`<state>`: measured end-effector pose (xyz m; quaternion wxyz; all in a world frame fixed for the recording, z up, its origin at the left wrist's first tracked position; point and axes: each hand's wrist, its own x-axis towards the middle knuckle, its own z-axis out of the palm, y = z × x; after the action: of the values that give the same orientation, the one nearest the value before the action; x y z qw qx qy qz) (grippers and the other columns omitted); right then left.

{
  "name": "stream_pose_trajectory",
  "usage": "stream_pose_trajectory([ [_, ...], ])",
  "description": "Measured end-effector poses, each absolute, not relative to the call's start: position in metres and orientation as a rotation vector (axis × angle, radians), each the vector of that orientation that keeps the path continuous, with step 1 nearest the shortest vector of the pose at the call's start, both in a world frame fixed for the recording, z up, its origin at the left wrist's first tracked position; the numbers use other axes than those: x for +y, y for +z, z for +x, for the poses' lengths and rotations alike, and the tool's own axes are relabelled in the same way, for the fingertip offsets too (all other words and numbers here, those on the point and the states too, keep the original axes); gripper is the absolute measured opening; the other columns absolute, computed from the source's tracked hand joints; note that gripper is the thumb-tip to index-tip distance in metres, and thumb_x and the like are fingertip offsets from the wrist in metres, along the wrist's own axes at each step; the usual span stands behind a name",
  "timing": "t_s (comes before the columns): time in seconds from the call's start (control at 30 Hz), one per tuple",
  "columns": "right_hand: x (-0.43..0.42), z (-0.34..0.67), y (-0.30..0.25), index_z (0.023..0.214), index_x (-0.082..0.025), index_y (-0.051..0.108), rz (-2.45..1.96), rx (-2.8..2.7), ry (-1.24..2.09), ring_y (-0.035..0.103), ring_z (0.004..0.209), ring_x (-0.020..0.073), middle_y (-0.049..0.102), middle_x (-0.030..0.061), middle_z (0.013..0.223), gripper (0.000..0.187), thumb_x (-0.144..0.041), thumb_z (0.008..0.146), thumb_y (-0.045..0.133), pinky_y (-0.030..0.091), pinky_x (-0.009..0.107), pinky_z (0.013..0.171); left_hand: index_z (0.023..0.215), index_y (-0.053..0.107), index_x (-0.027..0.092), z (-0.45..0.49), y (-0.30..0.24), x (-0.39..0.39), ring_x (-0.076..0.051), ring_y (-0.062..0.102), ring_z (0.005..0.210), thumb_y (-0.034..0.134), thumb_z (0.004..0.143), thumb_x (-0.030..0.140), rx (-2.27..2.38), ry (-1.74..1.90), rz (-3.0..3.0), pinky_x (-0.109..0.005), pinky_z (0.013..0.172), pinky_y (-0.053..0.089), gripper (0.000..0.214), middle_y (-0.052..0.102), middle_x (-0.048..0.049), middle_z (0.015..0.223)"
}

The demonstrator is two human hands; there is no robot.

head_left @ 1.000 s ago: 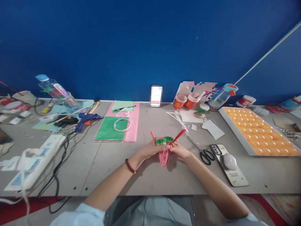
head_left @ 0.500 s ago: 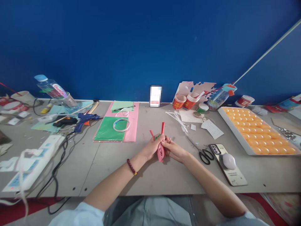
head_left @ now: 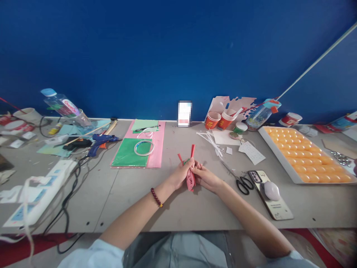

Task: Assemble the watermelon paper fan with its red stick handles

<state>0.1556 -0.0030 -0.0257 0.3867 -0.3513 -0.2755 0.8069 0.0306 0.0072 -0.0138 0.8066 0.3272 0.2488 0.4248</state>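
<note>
Both hands are together above the grey table, closed on one small craft piece, a pink paper flower [head_left: 190,181] with a bit of green and red strips sticking up from it. My left hand [head_left: 181,175] grips it from the left, thumb on top. From the right, my right hand [head_left: 205,176] pinches the same piece. The fingers cover much of it, so its full shape is hidden. Nearest on the right lie black-handled scissors [head_left: 243,185]; to the left is a green paper pack [head_left: 129,152] with a white tape ring [head_left: 144,148] on it.
A phone [head_left: 272,197] with a white rounded object lies right of the scissors. Farther right is a tray of orange balls [head_left: 304,154]. Red paper cups [head_left: 213,120] stand at the back. On the left are a blue glue gun [head_left: 102,143] and a power strip [head_left: 41,193] with cables.
My hands stay almost in place on the pink paper flower, with only a very slight shift of the fingers. At the far right edge, a bit of someone's hand may have appeared.
</note>
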Motion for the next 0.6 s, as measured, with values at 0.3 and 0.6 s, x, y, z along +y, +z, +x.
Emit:
stream_pose_trajectory([
  [0.3,0.001,0.164,-0.021,0.069,-0.017,0.062,-0.94,-0.784,1.915,0.06,0.056,0.0116,0.066,-0.0004,0.064,0.035,-0.05,0.068,0.075,0.05,0.024,0.056,0.104,0.064,0.018,0.02,-0.007,0.015,-0.023,0.065,0.093,0.063,0.076,0.057,0.626,0.967,0.652,-0.035,0.082,0.05,0.048,0.069,-0.0085,0.1],
  [0.6,0.018,0.187,-0.008,0.071,-0.02,0.06,-0.866,-0.663,1.503,0.058,0.059,0.0097,0.063,-0.0036,0.065,0.024,-0.039,0.069,0.075,0.046,0.02,0.052,0.084,0.064,0.016,0.007,-0.012,0.037,-0.016,0.063,0.081,0.067,0.073,0.054,0.813,1.249,0.706,-0.027,0.073,0.05,0.04,0.069,-0.0035,0.085],
])
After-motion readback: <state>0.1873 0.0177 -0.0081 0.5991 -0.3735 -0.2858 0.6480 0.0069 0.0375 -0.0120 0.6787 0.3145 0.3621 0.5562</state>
